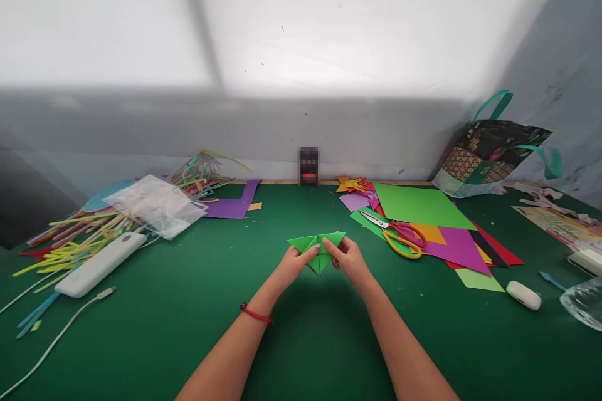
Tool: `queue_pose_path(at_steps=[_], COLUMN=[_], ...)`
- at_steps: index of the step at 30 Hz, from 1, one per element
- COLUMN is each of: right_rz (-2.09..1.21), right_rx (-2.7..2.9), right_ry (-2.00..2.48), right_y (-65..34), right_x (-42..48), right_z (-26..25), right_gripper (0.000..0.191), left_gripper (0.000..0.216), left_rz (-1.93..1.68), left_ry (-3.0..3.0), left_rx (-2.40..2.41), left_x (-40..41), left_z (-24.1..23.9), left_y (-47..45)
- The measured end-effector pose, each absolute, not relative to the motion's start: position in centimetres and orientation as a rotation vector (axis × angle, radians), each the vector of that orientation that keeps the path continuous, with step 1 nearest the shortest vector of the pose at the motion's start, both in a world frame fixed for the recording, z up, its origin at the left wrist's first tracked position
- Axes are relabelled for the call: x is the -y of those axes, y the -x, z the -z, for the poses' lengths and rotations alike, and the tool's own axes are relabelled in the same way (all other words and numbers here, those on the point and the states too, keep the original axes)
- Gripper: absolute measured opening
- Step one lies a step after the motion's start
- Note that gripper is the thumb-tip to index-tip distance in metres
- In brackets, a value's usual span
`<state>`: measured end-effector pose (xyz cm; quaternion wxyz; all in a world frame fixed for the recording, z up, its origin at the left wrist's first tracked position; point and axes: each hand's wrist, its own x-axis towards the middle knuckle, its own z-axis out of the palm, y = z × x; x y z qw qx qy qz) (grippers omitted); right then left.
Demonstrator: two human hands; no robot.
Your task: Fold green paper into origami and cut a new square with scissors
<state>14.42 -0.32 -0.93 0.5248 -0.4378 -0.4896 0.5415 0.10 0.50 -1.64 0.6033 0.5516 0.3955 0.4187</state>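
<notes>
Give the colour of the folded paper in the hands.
The folded paper is bright green; the head view shows it.

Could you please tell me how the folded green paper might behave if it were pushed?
The folded green paper is probably light, since it looks made of thin sheet. Its creased, overlapping layers likely stiffen its middle. The pointed outer corners seem thinner, so they may bend easily.

No word, number or brand can be read. The printed sheet [557, 225] on the right of the bench [155, 319] bears large, pale shapes, too blurred to tell whether they are letters. The dark upright object [309, 165] is pixelated; the print on the patterned bag [489, 138] yields nothing legible.
</notes>
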Motion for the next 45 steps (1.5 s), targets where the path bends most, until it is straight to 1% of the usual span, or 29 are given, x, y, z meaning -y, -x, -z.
queue_pose_path(at_steps=[3,9,15,25,31,36,40,45], right_rz=[-1.344,-1.386,-1.357,-1.306,-1.271,-1.292,-1.308,-1.213], right_rx=[1.199,1.169,1.191,1.206,1.253,1.194,1.160,1.097], right_ry=[1.038,1.020,1.047,1.116,1.110,1.120,1.139,1.140], right_y=[-14.3,-14.2,-14.2,-14.0,-14.5,-14.2,-13.8,-13.8], right_x=[0.5,0.5,0.7,0.9,1.3,1.2,1.1,0.8], right_z=[0.9,1.4,1.5,2.2,1.9,2.0,2.2,2.4], right_gripper=[0.050,0.052,0.052,0.048,0.045,0.048,0.049,0.049], left_gripper=[0.051,0.042,0.047,0.049,0.045,0.047,0.043,0.045], left_rz=[-0.949,-0.952,-0.928,-0.884,-0.866,-0.855,-0.834,-0.798], left_ry=[-1.237,-1.215,-1.217,-1.231,-1.269,-1.283,-1.303,-1.299], left_rx=[-0.882,-0.869,-0.906,-0.913,-0.910,-0.912,-0.908,-0.957], left_x=[-0.3,0.0,-0.5,-0.3,-0.3,-0.3,-0.2,-0.4], left_z=[1.4,1.4,2.4,2.4,2.6,2.3,2.2,2.8], left_y=[0.0,0.2,0.3,-0.4,-0.3,-0.2,-0.3,-0.8])
